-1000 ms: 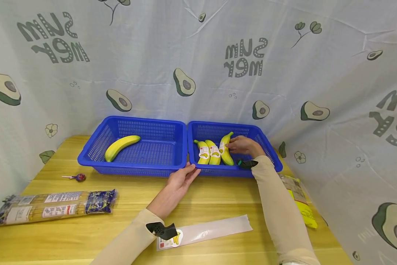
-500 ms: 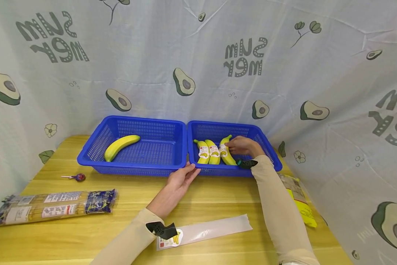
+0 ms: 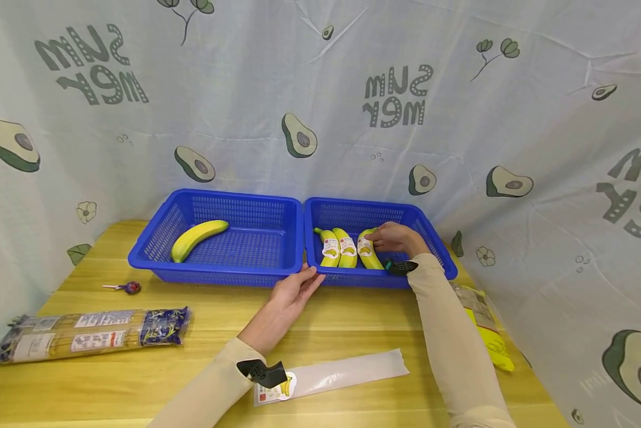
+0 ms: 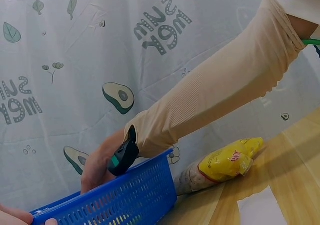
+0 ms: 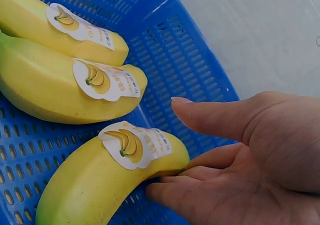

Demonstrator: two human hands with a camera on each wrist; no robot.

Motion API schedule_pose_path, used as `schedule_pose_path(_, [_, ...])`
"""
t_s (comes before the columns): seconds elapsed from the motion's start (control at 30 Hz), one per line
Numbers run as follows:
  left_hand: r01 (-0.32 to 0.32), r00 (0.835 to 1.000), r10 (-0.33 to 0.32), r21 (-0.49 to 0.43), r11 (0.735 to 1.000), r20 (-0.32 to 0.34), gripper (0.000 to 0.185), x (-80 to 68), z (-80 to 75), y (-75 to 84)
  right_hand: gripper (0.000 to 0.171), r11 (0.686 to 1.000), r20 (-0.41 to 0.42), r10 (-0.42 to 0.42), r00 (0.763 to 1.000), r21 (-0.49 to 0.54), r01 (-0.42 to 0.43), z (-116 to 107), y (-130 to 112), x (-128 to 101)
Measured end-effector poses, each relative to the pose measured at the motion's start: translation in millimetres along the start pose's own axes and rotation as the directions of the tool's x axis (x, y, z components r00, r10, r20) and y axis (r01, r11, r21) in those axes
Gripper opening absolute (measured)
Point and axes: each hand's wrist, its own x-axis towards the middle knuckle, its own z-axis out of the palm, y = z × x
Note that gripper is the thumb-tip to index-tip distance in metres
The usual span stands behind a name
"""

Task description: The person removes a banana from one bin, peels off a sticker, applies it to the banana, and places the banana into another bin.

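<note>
the right hand point(image 3: 398, 238) reaches into the right blue basket point(image 3: 438, 252) and rests its straight fingers point(image 5: 200, 177) against the labelled banana point(image 3: 370, 249) nearest it; the thumb stands apart above the fruit, so the grip is loose and open, touching rather than clasping. that banana lies on the basket's floor, just beside two more labelled bananas point(image 3: 338, 246), the three in a row towards the basket's left wall, each with a white sticker on it. the left hand point(image 3: 294, 291) lies on the desk point(image 3: 352, 324) with relaxed fingers against the basket's front rim at its near left corner, holding nothing. a second blue basket point(image 3: 154, 252) stands touching the right basket's left side, with one bare banana point(image 3: 197, 236) in it. on the desk in front of the right basket lies a flat clear bag point(image 3: 347, 371) with a banana sticker. well to the left of the baskets lie a lollipop point(image 3: 128, 288) and a long packet of pasta point(image 3: 90, 334). a yellow packet point(image 3: 489, 336) lies off the right basket's right end.
</note>
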Motion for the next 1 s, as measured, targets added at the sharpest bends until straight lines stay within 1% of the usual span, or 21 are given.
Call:
schedule_pose_path(0.03, [0.001, 1.000, -0.001, -0.003, 1.000, -0.002, 0.021, 0.3, 0.1, -0.3, 0.048, 1.000, -0.007, 0.006, 1.000, -0.007, -0.006, 0, 1, 1])
schedule_pose_path(0.13, [0.008, 1.000, -0.008, -0.008, 1.000, -0.011, 0.020, 0.9, 0.0, -0.2, 0.049, 1.000, -0.009, 0.002, 1.000, -0.023, -0.002, -2, 3, 0])
schedule_pose_path(0.2, [0.021, 1.000, -0.021, -0.017, 1.000, -0.003, 0.020, 1.3, -0.8, 0.4, 0.046, 0.999, -0.019, 0.003, 1.000, -0.049, -0.003, -2, 4, 0])
schedule_pose_path(0.3, [0.041, 0.999, -0.040, -0.034, 0.999, 0.027, 0.019, 0.9, -2.5, 2.2, 0.048, 0.999, -0.014, -0.006, 1.000, -0.052, 0.005, -3, 5, -1])
schedule_pose_path(0.4, [0.059, 0.996, -0.056, -0.038, 0.998, 0.070, 0.020, -0.8, -5.1, 3.6, 0.058, 0.999, -0.023, -0.010, 1.000, -0.047, 0.009, -4, 4, -2])
schedule_pose_path(0.43, [0.061, 0.995, -0.059, -0.032, 0.998, 0.077, 0.019, -1.3, -5.7, 3.7, 0.054, 0.999, -0.041, -0.007, 0.999, -0.045, 0.005, -5, 3, -2])
schedule_pose_path(0.47, [0.063, 0.994, -0.061, -0.023, 0.998, 0.087, 0.019, -2.0, -6.4, 3.7, 0.058, 0.998, -0.067, -0.004, 0.998, -0.055, 0.000, -5, 1, -3])
schedule_pose_path(0.57, [0.062, 0.991, -0.064, 0.025, 0.998, 0.116, 0.018, -5.4, -9.6, 3.9, 0.074, 0.996, -0.163, 0.008, 0.987, -0.081, -0.022, -6, -2, -6])
schedule_pose_path(0.63, [0.055, 0.990, -0.063, 0.067, 0.996, 0.128, 0.017, -7.9, -11.4, 5.0, 0.083, 0.996, -0.208, 0.008, 0.978, -0.088, -0.027, -7, -5, -9])
schedule_pose_path(0.67, [0.056, 0.989, -0.068, 0.090, 0.994, 0.131, 0.018, -10.0, -12.5, 6.2, 0.093, 0.995, -0.213, 0.000, 0.977, -0.094, -0.020, -7, -7, -10])
schedule_pose_path(0.77, [0.074, 0.986, -0.098, 0.173, 0.982, 0.135, 0.021, -16.4, -16.5, 11.5, 0.095, 0.997, -0.218, -0.029, 0.976, -0.080, 0.012, -8, -16, -14])
schedule_pose_path(0.83, [0.088, 0.983, -0.123, 0.239, 0.967, 0.138, 0.022, -22.0, -19.9, 16.3, 0.095, 0.996, -0.212, -0.061, 0.975, -0.084, 0.044, -7, -22, -17])
schedule_pose_path(0.9, [0.100, 0.978, -0.150, 0.310, 0.946, 0.144, 0.021, -28.8, -23.9, 21.2, 0.093, 0.992, -0.208, -0.097, 0.973, -0.094, 0.079, -4, -30, -21])
schedule_pose_path(1.0, [0.086, 0.968, -0.174, 0.415, 0.906, 0.180, 0.018, -39.9, -29.1, 28.9, 0.090, 0.981, -0.191, -0.156, 0.969, -0.143, 0.130, 1, -41, -30])
